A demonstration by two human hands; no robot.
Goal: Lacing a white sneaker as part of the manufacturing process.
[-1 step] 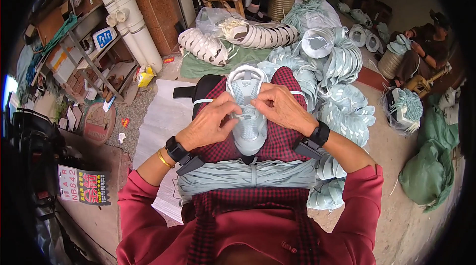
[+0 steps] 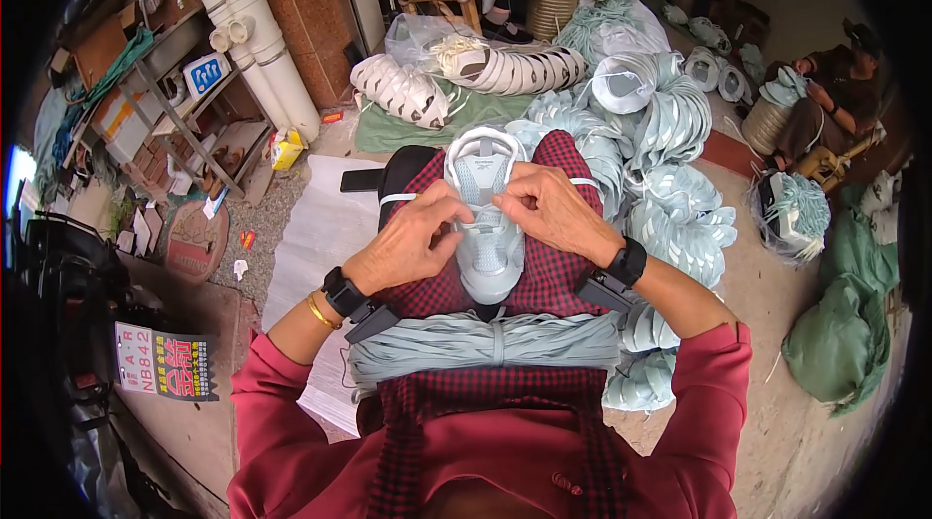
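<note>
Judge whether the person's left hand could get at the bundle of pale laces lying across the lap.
Probably yes: the left hand rests on the shoe upper, just above the bundle of laces, with nothing between them.

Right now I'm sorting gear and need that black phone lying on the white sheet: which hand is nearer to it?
Left. The left hand is on the shoe, just right of the phone; the right hand is beyond the shoe.
</note>
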